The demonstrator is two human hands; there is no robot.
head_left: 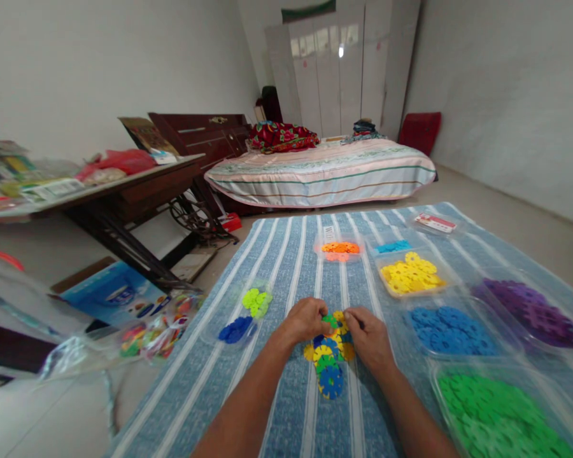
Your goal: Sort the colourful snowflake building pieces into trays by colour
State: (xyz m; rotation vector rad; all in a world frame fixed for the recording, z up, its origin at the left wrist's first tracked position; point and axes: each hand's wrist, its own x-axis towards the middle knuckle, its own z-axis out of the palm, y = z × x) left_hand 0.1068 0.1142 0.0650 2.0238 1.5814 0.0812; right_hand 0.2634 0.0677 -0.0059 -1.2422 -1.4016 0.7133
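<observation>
Several notched plastic discs in blue, yellow and green are joined into one disc assembly [328, 364] on the striped cloth, in front of me. My left hand [306, 320] pinches a green disc [332, 322] at the far end of it. On the other side, the fingers of my right hand [370, 337] are closed at a yellow disc [340, 318] along the upper right edge. A large blue disc [331, 381] forms the near end. My fingers hide part of the joined pieces.
To the right stand clear tubs of yellow discs [413, 275], blue discs [451, 331], purple discs [530, 308] and green discs [501, 413]. Orange discs [340, 248] lie farther back; lime discs [256, 301] and dark blue discs [237, 329] lie left. A bed [319, 178] stands beyond.
</observation>
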